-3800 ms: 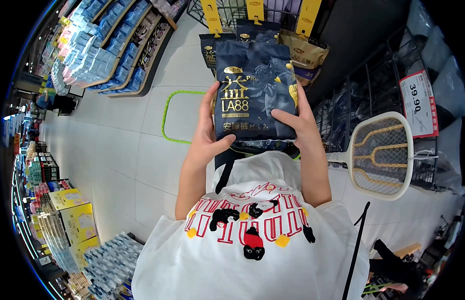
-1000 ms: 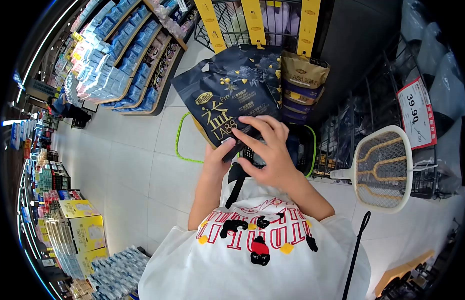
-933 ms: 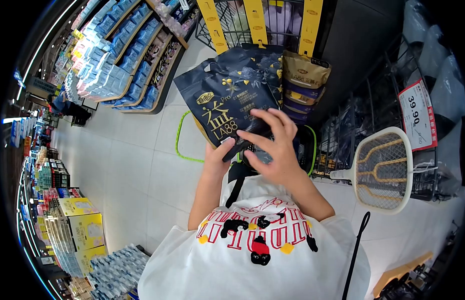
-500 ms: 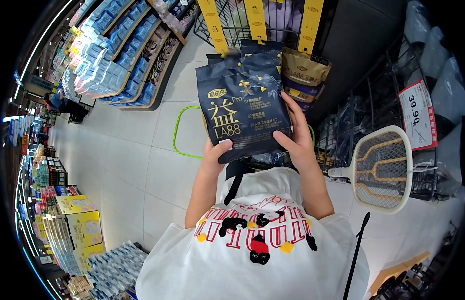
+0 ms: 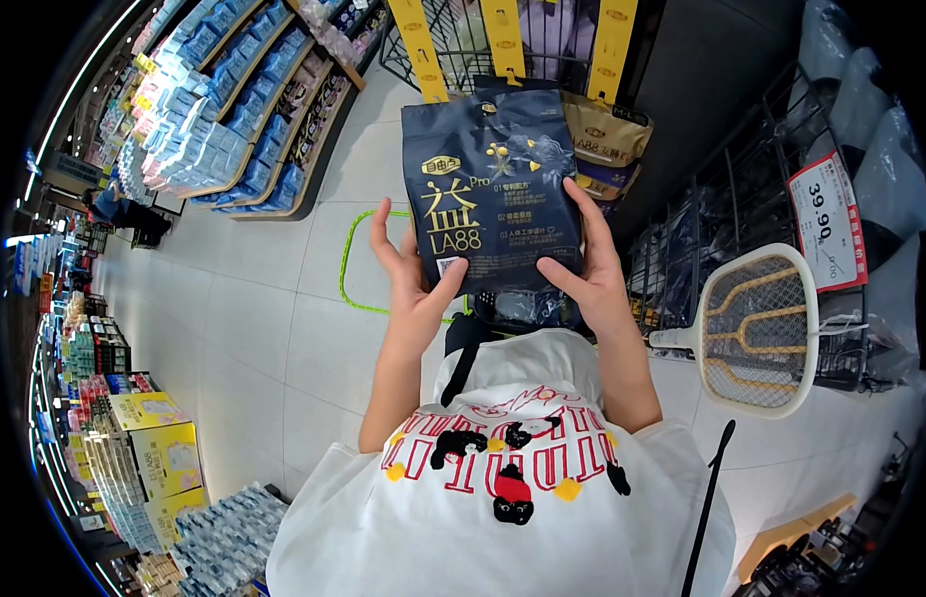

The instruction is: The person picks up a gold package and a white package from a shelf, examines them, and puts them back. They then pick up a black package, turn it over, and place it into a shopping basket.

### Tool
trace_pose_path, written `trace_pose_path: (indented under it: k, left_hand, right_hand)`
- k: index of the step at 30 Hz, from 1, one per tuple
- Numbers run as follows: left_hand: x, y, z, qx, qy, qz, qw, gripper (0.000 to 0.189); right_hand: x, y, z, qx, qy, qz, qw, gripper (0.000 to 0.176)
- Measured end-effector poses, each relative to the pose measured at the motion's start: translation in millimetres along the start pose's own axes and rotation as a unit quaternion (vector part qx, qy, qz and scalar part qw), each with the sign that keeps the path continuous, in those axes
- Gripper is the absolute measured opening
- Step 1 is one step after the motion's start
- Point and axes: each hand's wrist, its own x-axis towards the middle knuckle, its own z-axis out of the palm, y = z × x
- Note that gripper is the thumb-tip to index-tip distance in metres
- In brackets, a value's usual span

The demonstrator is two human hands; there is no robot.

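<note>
A dark navy pack of sanitary pads [image 5: 493,189], printed with yellow and white lettering, is held up before me with its front facing me. My right hand [image 5: 594,259] grips its lower right side, thumb on the front and fingers along the edge. At the lower left corner, my left hand [image 5: 415,274] has its thumb pressed on the front near a small printed code. Its index finger stands away from the pack, and its other fingers are partly hidden behind. Just behind the right edge hangs a gold pack [image 5: 604,131] marked M-L.
A wire rack [image 5: 423,62] with yellow hanging strips [image 5: 505,40] is ahead. On my right are an electric fly swatter [image 5: 757,330] and a price sign [image 5: 827,221]. A bright green rim [image 5: 345,261] shows below my hands. Stocked shelves [image 5: 249,119] stand on the left.
The pack has straightened and shifted slightly right, covering more of the dark packs behind it. My left fingers have come out from behind its edge and spread; my right hand keeps its grip.
</note>
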Motion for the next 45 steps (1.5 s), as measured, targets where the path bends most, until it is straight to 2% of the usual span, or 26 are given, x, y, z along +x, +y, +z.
trace_pose_path:
  k: [2, 4, 7, 9, 13, 15, 17, 19, 21, 25, 30, 34, 37, 39, 45]
  left_hand:
    - [0, 1, 0, 0.017, -0.001, 0.021, 1.0, 0.073]
    - [-1, 3, -2, 0.091, -0.043, 0.015, 0.995, 0.068]
    - [-3, 7, 0, 0.04, -0.032, -0.006, 0.999, 0.063]
    - [-4, 7, -1, 0.046, -0.029, 0.002, 0.999, 0.063]
    - [-7, 4, -2, 0.054, -0.017, 0.026, 0.998, 0.062]
    - [-11, 6, 0, 0.048, -0.009, 0.016, 0.999, 0.06]
    - [-14, 4, -3, 0.042, -0.002, 0.011, 0.999, 0.058]
    - [-15, -3, -12, 0.16, -0.019, 0.035, 0.986, 0.055]
    - [-13, 0, -12, 0.161, -0.02, 0.04, 0.986, 0.052]
    - [-18, 9, -12, 0.124, -0.013, 0.013, 0.992, 0.054]
    - [-16, 13, -9, 0.09, -0.026, 0.016, 0.996, 0.058]
    - [-15, 13, -8, 0.08, -0.02, 0.02, 0.996, 0.058]
    - [-15, 10, -9, 0.086, -0.024, 0.043, 0.995, 0.058]
    - [-16, 9, -9, 0.096, -0.025, 0.053, 0.994, 0.058]
    - [-15, 8, -11, 0.101, -0.025, 0.056, 0.993, 0.058]
  right_hand:
    - [-1, 1, 1, 0.003, 0.001, -0.001, 1.0, 0.074]
    - [-3, 3, 1, 0.006, 0.002, -0.001, 1.0, 0.071]
    - [-4, 5, -1, -0.019, -0.009, 0.005, 1.0, 0.062]
    - [-3, 2, 0, -0.17, -0.007, -0.069, 0.983, 0.05]
    - [-3, -17, 11, -0.235, -0.006, -0.073, 0.969, 0.044]
    - [-3, -24, 20, -0.318, 0.012, -0.138, 0.938, 0.044]
    - [-4, -24, 24, -0.363, -0.004, -0.143, 0.921, 0.047]
    - [-3, -25, 27, -0.457, -0.011, -0.153, 0.876, 0.049]
    - [-1, -25, 28, -0.457, -0.008, -0.161, 0.875, 0.05]
    - [-3, -19, 24, -0.385, 0.026, -0.126, 0.914, 0.052]
    - [-2, -18, 25, -0.393, 0.035, -0.161, 0.905, 0.054]
    - [-3, -20, 26, -0.381, 0.041, -0.155, 0.911, 0.053]
    - [-2, -19, 24, -0.405, 0.02, -0.165, 0.899, 0.052]
    - [0, -22, 25, -0.445, 0.006, -0.202, 0.873, 0.051]
    - [0, -25, 27, -0.452, 0.007, -0.19, 0.871, 0.051]
